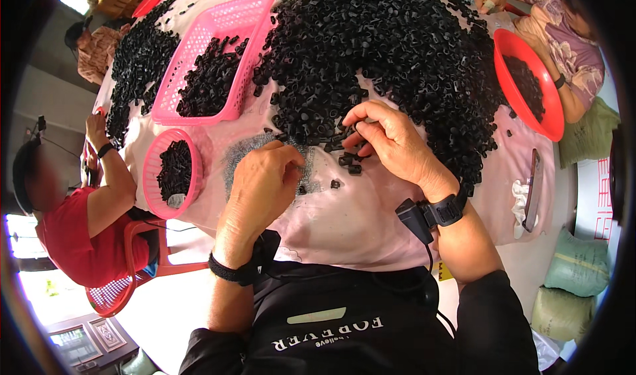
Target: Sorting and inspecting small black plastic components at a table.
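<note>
A large heap of small black plastic parts (371, 37) spreads over the pink cloth (331, 222) in front of me. My right hand (394, 143) is at the heap's near edge, its thumb and fingers closed on a small black plastic part (356, 128). To its left, my left hand (265, 176) is closed with fingertips pinched together; what they hold, if anything, is hidden. Beneath and around that hand lies a patch of tiny silver-grey metal pieces (240, 151), partly covered by it. A few loose black parts (335, 184) lie between the hands.
At left stand a pink rectangular basket (232, 14) and a round pink basket (151, 183), both holding black parts. A red basin (556, 126) is at right, beside a co-worker (563, 37). Another person in red (86, 242) sits at left near a red chair (132, 256).
</note>
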A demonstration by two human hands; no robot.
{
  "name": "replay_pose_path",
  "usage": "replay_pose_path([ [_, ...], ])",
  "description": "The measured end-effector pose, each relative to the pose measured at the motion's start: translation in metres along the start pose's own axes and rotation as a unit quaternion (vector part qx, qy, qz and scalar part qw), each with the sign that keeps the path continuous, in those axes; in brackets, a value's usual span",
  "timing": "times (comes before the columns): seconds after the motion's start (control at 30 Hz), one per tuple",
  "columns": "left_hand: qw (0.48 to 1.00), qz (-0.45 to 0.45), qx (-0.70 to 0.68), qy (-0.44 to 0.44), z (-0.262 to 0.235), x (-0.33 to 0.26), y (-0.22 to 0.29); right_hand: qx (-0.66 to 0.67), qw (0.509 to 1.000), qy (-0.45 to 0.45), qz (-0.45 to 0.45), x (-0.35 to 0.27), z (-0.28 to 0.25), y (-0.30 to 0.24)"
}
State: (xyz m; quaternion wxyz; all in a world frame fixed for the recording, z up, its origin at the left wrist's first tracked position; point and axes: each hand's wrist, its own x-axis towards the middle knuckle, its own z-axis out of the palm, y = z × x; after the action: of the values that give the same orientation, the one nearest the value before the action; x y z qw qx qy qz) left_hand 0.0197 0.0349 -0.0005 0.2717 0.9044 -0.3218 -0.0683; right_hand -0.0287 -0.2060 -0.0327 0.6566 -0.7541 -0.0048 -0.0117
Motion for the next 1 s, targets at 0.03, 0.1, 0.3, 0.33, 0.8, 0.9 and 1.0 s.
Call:
replay_pose_path([
  [0.03,1.0,-0.001,0.001,0.009,0.0,0.0,0.001,0.001,1.0,0.001,0.0,0.0,0.0,-0.001],
  [0.1,1.0,0.007,0.002,0.009,0.001,0.001,0.0,0.018,0.999,0.018,-0.02,0.0,0.001,-0.003],
  [0.3,0.999,0.023,0.029,-0.023,0.006,0.0,0.009,0.078,0.995,0.037,-0.047,0.003,0.004,0.007],
  [0.33,0.999,0.032,0.027,-0.022,0.007,0.0,0.009,0.079,0.995,0.037,-0.047,0.003,0.005,0.008],
  [0.8,0.996,0.05,0.028,-0.068,0.012,-0.006,0.021,0.073,0.997,-0.008,0.005,0.001,0.003,0.005],
  [0.9,0.996,0.064,0.007,-0.068,0.015,-0.006,0.017,0.092,0.996,-0.021,0.002,0.002,0.004,0.006],
  [1.0,0.996,0.061,-0.048,-0.039,0.013,0.0,0.018,0.082,0.996,-0.038,0.004,0.001,0.006,0.005],
])
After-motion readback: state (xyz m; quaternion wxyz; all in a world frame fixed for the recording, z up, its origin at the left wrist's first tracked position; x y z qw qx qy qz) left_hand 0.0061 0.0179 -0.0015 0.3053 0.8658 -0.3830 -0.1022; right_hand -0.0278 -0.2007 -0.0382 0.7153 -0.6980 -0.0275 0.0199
